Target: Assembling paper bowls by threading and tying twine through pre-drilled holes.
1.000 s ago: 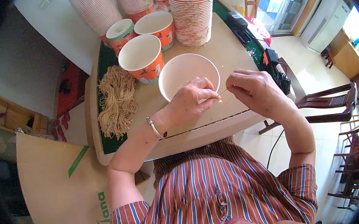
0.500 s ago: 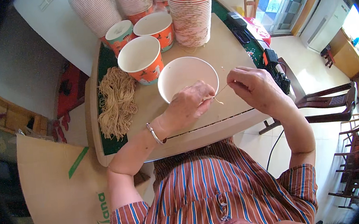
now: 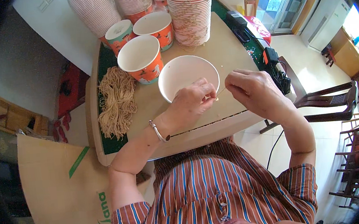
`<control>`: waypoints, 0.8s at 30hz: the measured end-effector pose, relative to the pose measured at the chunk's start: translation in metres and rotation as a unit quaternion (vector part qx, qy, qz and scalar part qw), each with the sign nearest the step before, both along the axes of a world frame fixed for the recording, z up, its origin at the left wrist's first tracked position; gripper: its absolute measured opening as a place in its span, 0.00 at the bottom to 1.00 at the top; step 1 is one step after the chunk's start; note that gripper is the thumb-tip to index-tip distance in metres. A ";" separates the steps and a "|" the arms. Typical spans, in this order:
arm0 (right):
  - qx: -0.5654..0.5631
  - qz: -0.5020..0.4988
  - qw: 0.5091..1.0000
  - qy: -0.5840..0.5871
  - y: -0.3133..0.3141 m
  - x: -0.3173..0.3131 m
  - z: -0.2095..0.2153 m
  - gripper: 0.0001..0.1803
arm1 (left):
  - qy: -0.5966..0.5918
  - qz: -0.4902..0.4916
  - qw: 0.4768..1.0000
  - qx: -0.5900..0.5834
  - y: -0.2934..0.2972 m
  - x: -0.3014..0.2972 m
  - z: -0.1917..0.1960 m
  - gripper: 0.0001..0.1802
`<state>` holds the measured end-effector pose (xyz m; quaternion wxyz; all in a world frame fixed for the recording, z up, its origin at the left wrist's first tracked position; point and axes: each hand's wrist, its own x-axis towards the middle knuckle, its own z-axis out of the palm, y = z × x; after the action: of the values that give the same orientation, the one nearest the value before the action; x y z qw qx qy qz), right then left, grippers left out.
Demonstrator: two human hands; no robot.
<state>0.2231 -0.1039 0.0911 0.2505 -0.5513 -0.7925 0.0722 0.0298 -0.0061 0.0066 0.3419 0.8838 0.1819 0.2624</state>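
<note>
A thin beige string (image 3: 221, 92) runs taut between my two hands at the near right rim of an open paper bucket (image 3: 187, 74). My left hand (image 3: 193, 98) is closed in a pinch on the string, its fingers over the bucket's edge; a silvery bracelet sits on that wrist. To the right, my right hand (image 3: 252, 90) is pinched too, and the string leads into its fingertips. A small pale end of string shows below the left fingertips. Left of the bucket lies a loose bundle of beige strings (image 3: 116, 102).
Behind stand orange printed paper buckets (image 3: 140, 57) and a tall nested stack (image 3: 191, 21), with more wrapped stacks (image 3: 94, 13) at the back left. Black power adapters and cables (image 3: 273, 63) lie along the right edge. A cardboard sheet (image 3: 53, 182) leans at left; a wooden chair (image 3: 328, 103) stands right.
My right hand has shifted slightly and turned a little. The string end under my left fingertips looks shorter, and both hands remain pinched.
</note>
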 end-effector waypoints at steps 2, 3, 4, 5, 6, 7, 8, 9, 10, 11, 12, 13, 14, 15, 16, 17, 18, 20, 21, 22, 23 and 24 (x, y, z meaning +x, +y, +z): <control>0.001 0.003 1.000 -0.005 -0.002 -0.001 0.000 0.02 | 0.024 0.028 0.996 0.079 -0.001 0.001 -0.003 0.04; 0.006 0.003 1.000 -0.003 -0.003 -0.001 -0.001 0.02 | 0.025 0.029 0.996 0.079 -0.001 0.001 -0.003 0.04; 0.011 0.002 1.000 -0.002 -0.004 -0.001 -0.001 0.02 | 0.020 0.031 0.996 0.083 -0.001 0.002 -0.004 0.04; 0.011 0.003 1.000 -0.002 -0.004 -0.001 0.000 0.02 | 0.016 0.034 0.995 0.088 -0.002 0.002 -0.005 0.04; 0.021 -0.002 1.000 -0.007 -0.003 0.001 0.001 0.03 | 0.015 0.032 0.995 0.088 -0.002 0.004 -0.004 0.04; 0.031 -0.008 0.999 -0.012 -0.002 0.003 0.003 0.03 | 0.012 0.038 0.995 0.095 -0.002 0.005 -0.003 0.05; 0.032 -0.005 0.998 -0.055 -0.003 0.006 0.011 0.03 | 0.010 0.043 0.994 0.101 -0.003 0.006 -0.003 0.06; 0.033 -0.001 0.995 -0.097 -0.002 0.009 0.022 0.04 | 0.008 0.044 0.994 0.101 -0.003 0.007 -0.002 0.06; 0.008 -0.003 0.989 -0.146 -0.001 0.011 0.033 0.04 | 0.011 0.048 0.995 0.090 -0.004 0.009 -0.002 0.06; 0.028 -0.006 0.984 -0.176 0.001 0.014 0.038 0.04 | 0.014 0.053 0.995 0.078 -0.005 0.010 -0.001 0.06; 0.052 -0.009 0.977 -0.207 0.000 0.015 0.044 0.05 | 0.011 0.055 0.995 0.082 -0.008 0.010 0.000 0.06; 0.059 -0.015 0.969 -0.239 0.000 0.014 0.052 0.04 | 0.015 0.063 0.995 0.077 -0.011 0.010 0.002 0.05; 0.087 -0.038 0.964 -0.247 0.001 0.015 0.052 0.03 | 0.019 0.072 0.995 0.072 -0.014 0.010 0.003 0.05; 0.113 -0.060 0.959 -0.254 0.005 0.016 0.052 0.03 | 0.015 0.075 0.994 0.073 -0.014 0.011 0.003 0.05; 0.111 -0.080 0.957 -0.255 0.008 0.015 0.059 0.03 | 0.015 0.071 0.995 0.071 -0.014 0.012 0.001 0.05; 0.114 -0.078 0.956 -0.258 0.011 0.014 0.060 0.03 | 0.015 0.068 0.995 0.070 -0.014 0.013 0.000 0.05; 0.109 -0.093 0.952 -0.272 0.015 0.014 0.059 0.02 | 0.012 0.072 0.995 0.072 -0.013 0.013 -0.002 0.05; 0.148 -0.092 0.942 -0.288 0.023 0.016 0.050 0.02 | 0.024 0.061 0.996 0.052 -0.013 0.013 -0.007 0.06; 0.151 -0.086 0.941 -0.289 0.027 0.015 0.049 0.02 | 0.022 0.068 0.996 0.053 -0.014 0.012 -0.009 0.06; 0.173 -0.083 0.940 -0.281 0.030 0.014 0.050 0.02 | 0.016 0.074 0.996 0.055 -0.014 0.011 -0.012 0.06; 0.194 -0.079 0.939 -0.272 0.034 0.014 0.049 0.02 | 0.011 0.081 0.995 0.056 -0.015 0.010 -0.013 0.06; 0.211 -0.090 0.940 -0.254 0.035 0.016 0.049 0.04 | 0.008 0.081 0.995 0.058 -0.017 0.013 -0.013 0.06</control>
<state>0.2392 -0.0684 0.1396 0.1567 -0.5546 -0.7741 -0.2620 0.0428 -0.0231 -0.0062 0.2662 0.8865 0.2399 0.2926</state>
